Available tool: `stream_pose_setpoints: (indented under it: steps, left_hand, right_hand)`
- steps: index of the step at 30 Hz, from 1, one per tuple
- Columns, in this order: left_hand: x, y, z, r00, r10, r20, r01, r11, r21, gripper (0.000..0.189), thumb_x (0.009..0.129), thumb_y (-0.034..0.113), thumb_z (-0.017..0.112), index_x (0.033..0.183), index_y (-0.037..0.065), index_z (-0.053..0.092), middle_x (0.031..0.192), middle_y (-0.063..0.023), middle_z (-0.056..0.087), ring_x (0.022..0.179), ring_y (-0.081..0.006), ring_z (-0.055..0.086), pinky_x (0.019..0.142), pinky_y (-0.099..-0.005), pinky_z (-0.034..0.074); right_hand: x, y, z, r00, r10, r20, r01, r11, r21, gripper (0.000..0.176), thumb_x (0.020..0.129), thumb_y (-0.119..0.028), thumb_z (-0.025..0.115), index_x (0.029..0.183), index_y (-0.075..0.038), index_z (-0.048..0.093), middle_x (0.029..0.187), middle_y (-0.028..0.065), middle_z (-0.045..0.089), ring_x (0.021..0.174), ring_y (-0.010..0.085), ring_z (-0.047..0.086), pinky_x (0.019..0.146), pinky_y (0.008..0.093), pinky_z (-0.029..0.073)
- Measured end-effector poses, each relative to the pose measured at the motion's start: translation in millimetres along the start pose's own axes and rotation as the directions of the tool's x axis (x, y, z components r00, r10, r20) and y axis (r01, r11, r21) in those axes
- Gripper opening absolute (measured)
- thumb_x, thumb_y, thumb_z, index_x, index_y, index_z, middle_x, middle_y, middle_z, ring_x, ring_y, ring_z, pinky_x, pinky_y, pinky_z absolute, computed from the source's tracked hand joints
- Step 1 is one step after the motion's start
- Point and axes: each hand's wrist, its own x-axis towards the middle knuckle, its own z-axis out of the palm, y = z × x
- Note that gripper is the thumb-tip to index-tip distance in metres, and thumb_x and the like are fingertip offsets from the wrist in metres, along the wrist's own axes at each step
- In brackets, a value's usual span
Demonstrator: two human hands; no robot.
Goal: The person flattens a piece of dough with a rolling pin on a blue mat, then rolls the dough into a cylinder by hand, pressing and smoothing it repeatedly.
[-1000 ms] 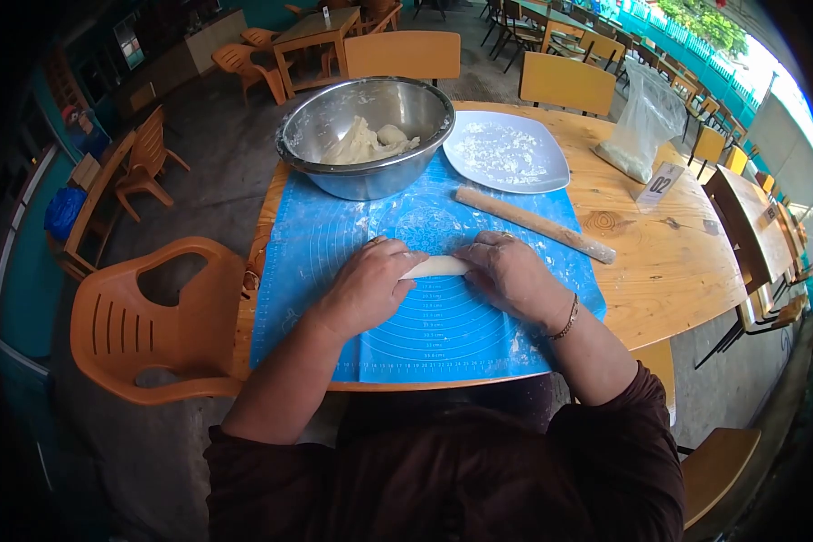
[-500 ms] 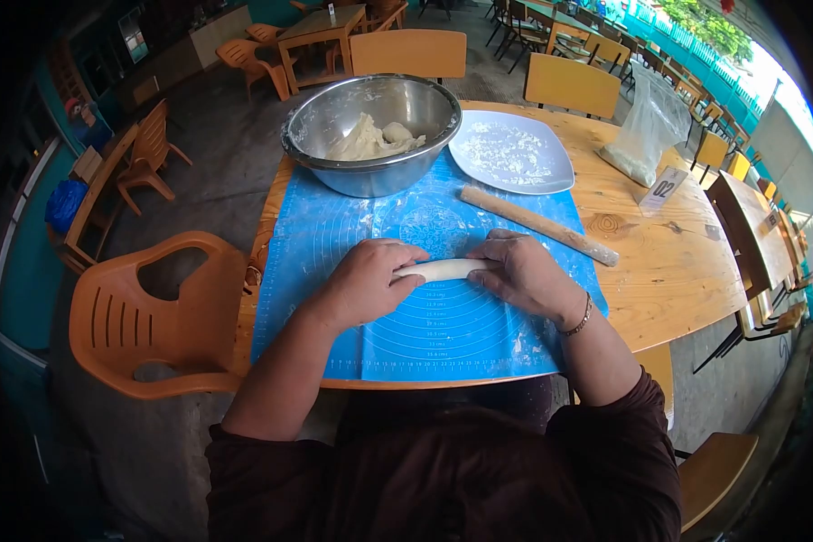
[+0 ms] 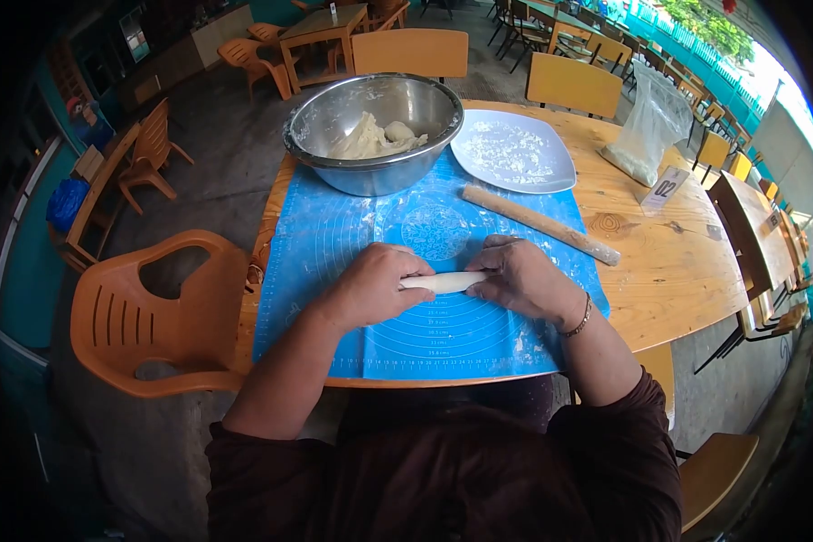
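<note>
both hands have slid a little nearer the body and closer together than half a second ago, so less of the dough roll (image 3: 443,282) shows between them. it lies crosswise on the blue mat (image 3: 443,348), mid-counter (image 3: 677,271). the left hand (image 3: 370,287) and right hand (image 3: 519,278) each cover one end, fingers curled down and closed over it. the roll looks slimmer than a second ago, so the rolling seems well under way. the rolling pin (image 3: 537,224) lies apart, unmoved.
</note>
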Motion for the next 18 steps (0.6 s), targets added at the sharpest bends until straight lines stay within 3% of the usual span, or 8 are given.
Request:
stream_pose_setpoints:
  steps: [1, 3, 4, 6, 9, 13, 15, 18]
  left_hand:
    - [-0.5, -3.0, 3.1, 1.000, -0.003, 0.001, 0.003, 1.000, -0.002, 0.032, 0.078, 0.012, 0.082, 0.108, 0.001, 0.075, 0.096, -0.0139, 0.070, 0.089, -0.0300, 0.066, 0.081, -0.0400, 0.053]
    - [-0.1, -8.6, 10.3, 0.908, 0.328, -0.262, -0.259, 0.929, 0.266, 0.030, 0.077, 0.012, 0.082, 0.104, 0.001, 0.075, 0.093, -0.0142, 0.070, 0.086, -0.0299, 0.067, 0.079, -0.0398, 0.054]
    - [0.2, -8.2, 9.7, 0.908, 0.328, -0.260, -0.260, 0.929, 0.264, 0.030, 0.077, 0.012, 0.082, 0.104, 0.001, 0.075, 0.093, -0.0142, 0.070, 0.086, -0.0299, 0.067, 0.079, -0.0398, 0.054]
    - [0.5, -4.2, 5.8, 0.981, 0.175, -0.090, -0.154, 0.968, 0.200, 0.032, 0.076, 0.013, 0.083, 0.105, 0.001, 0.075, 0.096, -0.0139, 0.070, 0.091, -0.0299, 0.067, 0.082, -0.0394, 0.053]
    - [0.9, -2.2, 6.0, 0.997, 0.070, -0.031, -0.065, 0.989, 0.133, 0.032, 0.076, 0.012, 0.082, 0.105, 0.001, 0.074, 0.099, -0.0136, 0.069, 0.096, -0.0301, 0.066, 0.086, -0.0406, 0.052]
    - [-1.1, -6.2, 9.2, 0.974, 0.186, -0.131, -0.173, 0.979, 0.109, 0.029, 0.077, 0.011, 0.081, 0.104, 0.001, 0.075, 0.097, -0.0138, 0.069, 0.091, -0.0300, 0.066, 0.082, -0.0411, 0.053]
    - [-0.3, -9.5, 11.9, 0.926, 0.302, -0.225, -0.244, 0.936, 0.253, 0.028, 0.078, 0.009, 0.079, 0.104, 0.000, 0.074, 0.093, -0.0147, 0.069, 0.085, -0.0304, 0.067, 0.078, -0.0403, 0.054]
    - [-0.2, -4.8, 6.4, 0.982, 0.162, -0.100, -0.141, 0.972, 0.186, 0.032, 0.077, 0.010, 0.081, 0.107, 0.000, 0.074, 0.094, -0.0146, 0.069, 0.086, -0.0301, 0.067, 0.078, -0.0386, 0.054]
  right_hand:
    - [-0.4, -3.1, -0.5, 0.999, 0.026, -0.021, -0.026, 0.999, 0.026, 0.024, 0.077, -0.009, 0.080, 0.100, -0.005, 0.074, 0.091, 0.0136, 0.065, 0.085, 0.0332, 0.063, 0.078, 0.0413, 0.053]
    - [1.9, -4.0, 2.4, 1.000, 0.000, -0.004, 0.000, 1.000, -0.025, 0.025, 0.077, -0.010, 0.081, 0.100, -0.005, 0.074, 0.091, 0.0133, 0.065, 0.086, 0.0329, 0.063, 0.079, 0.0410, 0.052]
    - [2.4, -3.5, 3.1, 1.000, -0.024, 0.012, 0.025, 0.997, -0.077, 0.026, 0.076, -0.011, 0.082, 0.101, -0.005, 0.074, 0.091, 0.0130, 0.065, 0.087, 0.0326, 0.063, 0.081, 0.0407, 0.052]
    - [3.0, 3.8, 7.4, 0.999, -0.028, 0.018, 0.029, 0.997, -0.065, 0.028, 0.075, -0.013, 0.083, 0.101, -0.005, 0.075, 0.092, 0.0131, 0.065, 0.088, 0.0325, 0.063, 0.082, 0.0406, 0.052]
    - [3.4, 4.9, 4.9, 0.999, -0.043, 0.018, 0.044, 0.998, -0.040, 0.030, 0.074, -0.014, 0.084, 0.101, -0.005, 0.075, 0.091, 0.0129, 0.064, 0.089, 0.0326, 0.062, 0.083, 0.0409, 0.052]
    - [1.0, -1.8, 4.0, 0.995, -0.058, -0.085, 0.053, 0.997, -0.053, 0.025, 0.075, -0.011, 0.082, 0.098, -0.005, 0.075, 0.087, 0.0129, 0.065, 0.087, 0.0329, 0.062, 0.081, 0.0418, 0.052]
    - [1.9, 2.9, 7.4, 0.998, -0.049, -0.043, 0.047, 0.998, -0.049, 0.026, 0.075, -0.011, 0.082, 0.099, -0.005, 0.075, 0.088, 0.0129, 0.065, 0.086, 0.0328, 0.063, 0.081, 0.0416, 0.052]
    - [2.6, 3.9, 6.8, 1.000, -0.028, 0.006, 0.028, 0.999, -0.039, 0.027, 0.074, -0.011, 0.083, 0.099, -0.005, 0.075, 0.089, 0.0132, 0.065, 0.086, 0.0329, 0.063, 0.081, 0.0414, 0.052]
